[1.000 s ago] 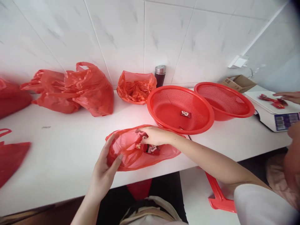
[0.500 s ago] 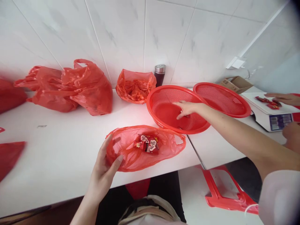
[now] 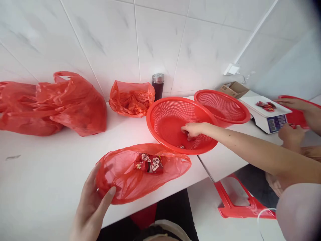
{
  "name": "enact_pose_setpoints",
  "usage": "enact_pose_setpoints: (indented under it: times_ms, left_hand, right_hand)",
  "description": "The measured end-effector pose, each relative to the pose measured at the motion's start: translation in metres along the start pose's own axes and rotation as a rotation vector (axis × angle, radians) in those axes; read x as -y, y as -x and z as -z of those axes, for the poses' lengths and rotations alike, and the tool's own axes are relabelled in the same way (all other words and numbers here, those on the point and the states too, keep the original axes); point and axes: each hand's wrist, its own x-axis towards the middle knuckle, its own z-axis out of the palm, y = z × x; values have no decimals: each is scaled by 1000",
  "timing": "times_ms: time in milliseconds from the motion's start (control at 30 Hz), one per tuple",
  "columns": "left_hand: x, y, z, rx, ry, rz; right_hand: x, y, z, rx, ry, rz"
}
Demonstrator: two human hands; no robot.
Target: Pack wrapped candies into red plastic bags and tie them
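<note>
Inside the perforated red basket (image 3: 165, 125), the right hand (image 3: 195, 130) curls its fingers, gripping or not I cannot tell, while on this basket's near side the translucent red carrier bag (image 3: 120, 182) stretches sideways, its outer end cupped by the nearer, loosely spread left hand (image 3: 90, 207), white-labelled red packets (image 3: 155, 164) inside.

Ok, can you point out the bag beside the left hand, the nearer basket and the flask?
Bag (image 3: 122, 179), head view: its thin red plastic.
Nearer basket (image 3: 167, 129), head view: bare part of its floor.
Flask (image 3: 157, 90), head view: its dark body.

Glossy, crinkled plastic bag (image 3: 135, 185)
</note>
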Motion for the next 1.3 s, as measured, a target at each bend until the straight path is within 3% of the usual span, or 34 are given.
enact_pose_setpoints:
  times_ms: [167,300,467,633,733,933,1067,1200,1300]
  left_hand:
    - [3,1,4,2,-26,28]
    - [6,2,3,-6,-36,62]
    - [3,9,-3,4,-59,11]
    - [10,14,2,-11,-79,60]
    - [21,13,7,-75,-67,54]
    - [25,11,-1,-176,91,1]
    - [19,10,-3,-43,34,14]
    - [15,8,5,3,18,-5]
    - [11,10,11,-28,126,-19]
  right_hand:
    - [10,14,6,-9,-64,122]
    - [34,20,-10,7,-103,137]
    - [46,11,-24,-104,-116,113]
    - [28,5,-5,-160,-261,103]
    - [34,18,11,-209,-398,143]
    - [105,71,32,-177,-982,475]
    - [154,76,18,-72,-941,576]
    - [192,52,-11,27,-857,497]
    - [205,41,-23,-81,-684,509]
